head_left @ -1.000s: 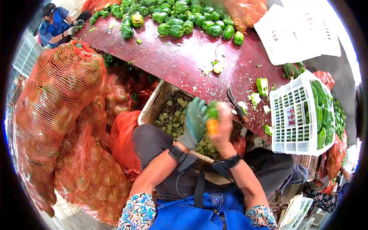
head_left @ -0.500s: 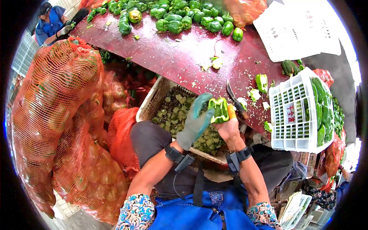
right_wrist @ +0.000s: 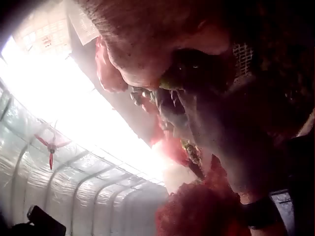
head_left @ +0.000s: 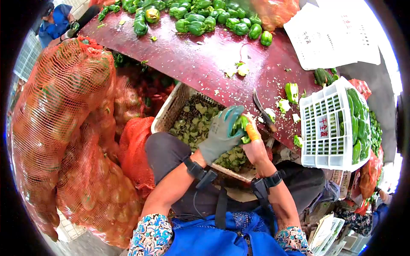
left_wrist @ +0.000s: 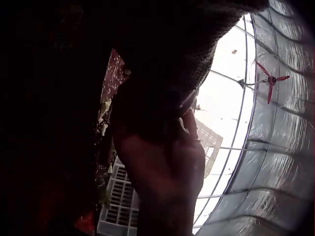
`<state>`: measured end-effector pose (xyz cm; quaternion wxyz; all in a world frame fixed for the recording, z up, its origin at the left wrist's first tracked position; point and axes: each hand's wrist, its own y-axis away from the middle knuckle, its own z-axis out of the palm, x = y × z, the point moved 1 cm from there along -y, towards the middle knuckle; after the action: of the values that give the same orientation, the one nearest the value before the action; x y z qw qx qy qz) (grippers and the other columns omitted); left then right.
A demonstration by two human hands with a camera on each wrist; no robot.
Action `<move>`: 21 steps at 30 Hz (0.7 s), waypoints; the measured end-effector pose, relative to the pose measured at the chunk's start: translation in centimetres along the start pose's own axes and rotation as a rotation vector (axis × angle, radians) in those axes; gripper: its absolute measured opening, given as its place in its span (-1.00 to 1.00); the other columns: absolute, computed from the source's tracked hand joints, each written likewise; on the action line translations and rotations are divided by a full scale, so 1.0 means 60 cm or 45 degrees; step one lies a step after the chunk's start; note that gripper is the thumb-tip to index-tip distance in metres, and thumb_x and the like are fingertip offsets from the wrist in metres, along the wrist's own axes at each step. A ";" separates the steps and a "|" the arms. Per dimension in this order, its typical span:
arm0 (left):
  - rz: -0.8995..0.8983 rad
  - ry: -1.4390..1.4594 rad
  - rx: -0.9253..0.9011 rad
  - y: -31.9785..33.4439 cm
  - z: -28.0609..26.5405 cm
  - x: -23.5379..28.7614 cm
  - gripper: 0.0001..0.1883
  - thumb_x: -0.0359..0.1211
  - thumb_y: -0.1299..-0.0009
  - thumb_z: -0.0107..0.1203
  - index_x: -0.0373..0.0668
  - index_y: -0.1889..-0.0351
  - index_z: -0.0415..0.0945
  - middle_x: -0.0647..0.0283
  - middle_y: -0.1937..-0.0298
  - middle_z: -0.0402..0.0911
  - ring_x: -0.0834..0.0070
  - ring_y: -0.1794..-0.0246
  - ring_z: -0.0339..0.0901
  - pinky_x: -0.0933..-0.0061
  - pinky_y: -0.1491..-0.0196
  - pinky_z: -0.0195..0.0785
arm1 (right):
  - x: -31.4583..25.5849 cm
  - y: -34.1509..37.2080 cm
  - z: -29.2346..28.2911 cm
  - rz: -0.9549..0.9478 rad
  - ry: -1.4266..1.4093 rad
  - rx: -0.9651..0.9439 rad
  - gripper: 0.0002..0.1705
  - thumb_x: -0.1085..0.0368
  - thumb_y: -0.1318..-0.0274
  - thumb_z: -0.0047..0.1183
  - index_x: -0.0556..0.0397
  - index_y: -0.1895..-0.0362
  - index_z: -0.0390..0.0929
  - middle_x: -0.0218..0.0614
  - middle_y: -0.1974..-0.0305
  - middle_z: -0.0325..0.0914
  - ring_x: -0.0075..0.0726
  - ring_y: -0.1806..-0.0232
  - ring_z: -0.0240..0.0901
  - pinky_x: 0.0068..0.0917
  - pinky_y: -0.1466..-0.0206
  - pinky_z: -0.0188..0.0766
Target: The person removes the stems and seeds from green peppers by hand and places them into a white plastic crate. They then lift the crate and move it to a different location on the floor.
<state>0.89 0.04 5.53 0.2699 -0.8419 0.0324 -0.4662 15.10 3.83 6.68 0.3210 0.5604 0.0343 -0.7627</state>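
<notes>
Tabletop (head_left: 205, 64) in dark red is stretching before you, while orange mesh sacks (head_left: 64, 106) are bulging on your left. A white crate (head_left: 324, 162) packed with green peppers (head_left: 358, 123) is standing at the right edge, and a bin (head_left: 166, 112) of pale scraps (head_left: 192, 128) is sitting below. Over it, your gloved left hand (head_left: 220, 134) and right hand (head_left: 255, 147) are meeting; just beyond, a curved knife (head_left: 258, 102) is lying on the tabletop. Both hands are gripping one partly hidden pepper (head_left: 243, 123) between them.

A vegetable workshop: bulging mesh sacks (head_left: 64, 102), heaped green peppers (head_left: 197, 28), pepper-filled crate (head_left: 324, 162)
</notes>
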 end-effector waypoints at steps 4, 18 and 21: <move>-0.021 0.079 0.050 0.010 0.001 0.001 -0.40 -0.31 -0.21 0.28 -0.16 -0.24 0.40 0.04 -0.14 0.48 0.04 -0.16 0.44 0.12 -0.22 0.32 | -0.008 0.009 0.013 -0.038 0.037 -0.034 -0.51 0.08 -0.49 -0.23 -0.15 -0.41 0.23 -0.42 -0.27 0.32 -0.44 -0.25 0.23 -0.41 -0.28 0.22; -0.282 0.520 0.251 0.006 0.006 0.016 -0.94 -0.45 -0.45 0.03 -0.25 0.24 0.48 0.22 0.25 0.58 0.54 0.23 0.50 0.46 0.08 0.39 | 0.020 0.028 -0.008 0.141 -0.513 0.022 -0.54 0.07 -0.40 -0.07 -0.25 -0.32 0.26 -0.45 -0.15 0.47 -0.34 -0.15 0.44 -0.19 -0.12 0.48; -0.621 1.103 0.418 0.000 -0.005 0.011 -0.85 -0.39 -0.52 -0.03 -0.26 0.26 0.49 0.28 0.26 0.58 0.53 0.26 0.50 0.44 0.13 0.41 | 0.019 0.037 -0.019 0.133 -0.595 -0.036 -0.54 0.08 -0.40 -0.08 -0.25 -0.32 0.27 -0.43 -0.16 0.47 -0.31 -0.17 0.45 -0.15 -0.16 0.47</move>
<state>1.04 -0.31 6.17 0.2438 -0.5016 -0.1295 -0.8199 17.03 2.05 5.96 0.3672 0.3650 -0.0593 -0.8535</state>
